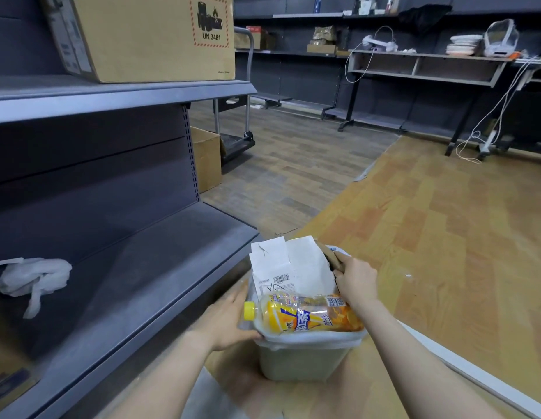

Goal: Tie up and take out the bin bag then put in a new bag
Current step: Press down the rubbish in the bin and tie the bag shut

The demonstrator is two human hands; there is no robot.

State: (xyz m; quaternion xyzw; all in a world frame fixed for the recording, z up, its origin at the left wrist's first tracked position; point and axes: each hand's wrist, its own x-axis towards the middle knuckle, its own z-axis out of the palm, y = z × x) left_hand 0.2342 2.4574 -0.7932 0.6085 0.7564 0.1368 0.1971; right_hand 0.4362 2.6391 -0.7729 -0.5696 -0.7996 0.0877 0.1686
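Bin (302, 361) overfull w/ bottle (305, 314), papers (290, 267).

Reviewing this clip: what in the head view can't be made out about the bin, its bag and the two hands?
- Bin interior: hidden by the orange drink bottle, white paper and cardboard piled on top.
- Bin bag: only its rim fold shows; how full it is cannot be told.
- Left hand fingertips: hidden behind the bottle's end.
- Right hand fingertips: curled over the cardboard, out of sight.
- Paper's print: too small to read.
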